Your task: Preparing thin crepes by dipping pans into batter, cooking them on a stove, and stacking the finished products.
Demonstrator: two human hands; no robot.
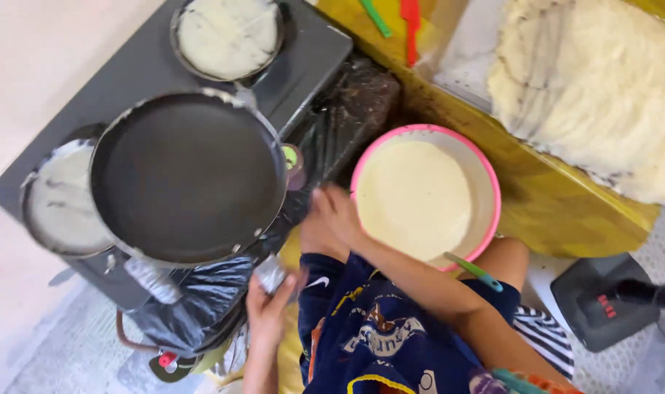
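Note:
My left hand (268, 305) grips the foil-wrapped handle (270, 273) of a large, dark, empty frying pan (188, 176), held above a grey stove (310, 51). My right hand (331, 219) is blurred, with curled fingers. It sits between the pan and the left rim of a pink bowl (493, 182) full of pale batter. I cannot tell whether it holds anything. A teal-handled utensil (475, 271) rests at the bowl's near rim by my right forearm.
Two smaller pans with pale batter sit on the stove, one at the back (227, 36) and one at the left (61, 198). A stack of thin pancakes (595, 95) lies on a yellow table (551, 204). There are green (376, 18) and red (410, 29) utensils, and a black device (602, 300).

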